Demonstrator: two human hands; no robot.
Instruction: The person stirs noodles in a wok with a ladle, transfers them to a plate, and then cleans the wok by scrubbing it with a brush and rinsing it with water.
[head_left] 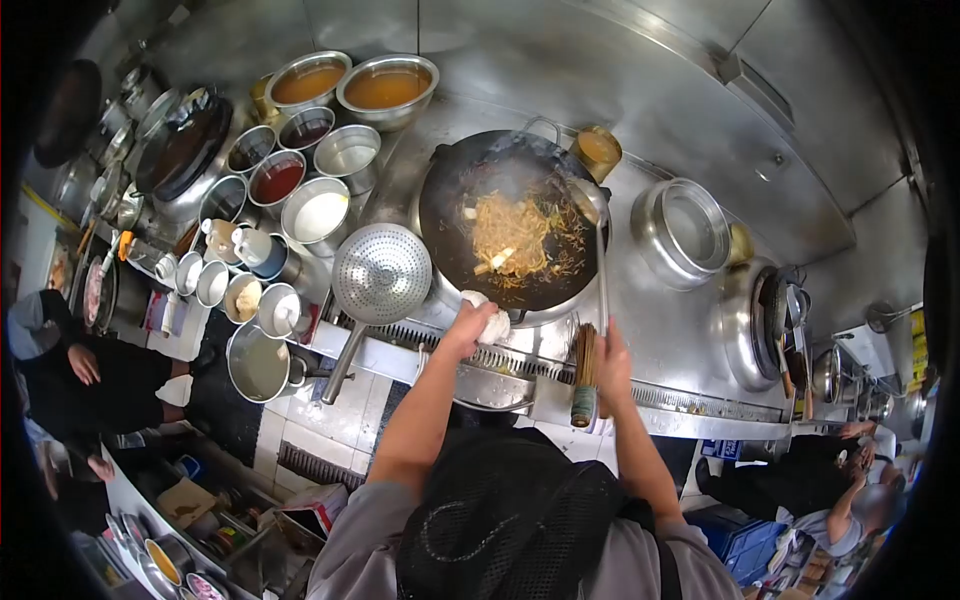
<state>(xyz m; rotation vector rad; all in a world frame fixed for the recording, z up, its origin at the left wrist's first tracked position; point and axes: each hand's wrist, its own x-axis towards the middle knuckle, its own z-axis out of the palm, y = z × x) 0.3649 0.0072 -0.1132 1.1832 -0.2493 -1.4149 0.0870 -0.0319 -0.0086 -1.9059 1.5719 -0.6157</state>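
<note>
A black wok point(446, 215) sits on the range with stir-fried noodles point(512, 235) in its middle, steam over them. My left hand point(467, 329) is closed around a folded white cloth point(486, 316) at the wok's near rim; any wok handle under the cloth is hidden. My right hand point(613, 357) grips the long handle of a ladle point(602, 270), whose bowl rests near the wok's right side. Beside that hand is a bamboo brush point(585, 375). A perforated strainer point(382, 273) lies left of the wok, its handle toward me.
Two bowls of amber liquid point(388, 88) and several metal seasoning pots point(316, 212) stand at left. Stacked metal pots point(682, 230) are at right, with a gold-coloured can point(596, 152) behind the wok. Other people point(90, 375) stand at far left and far right point(800, 480).
</note>
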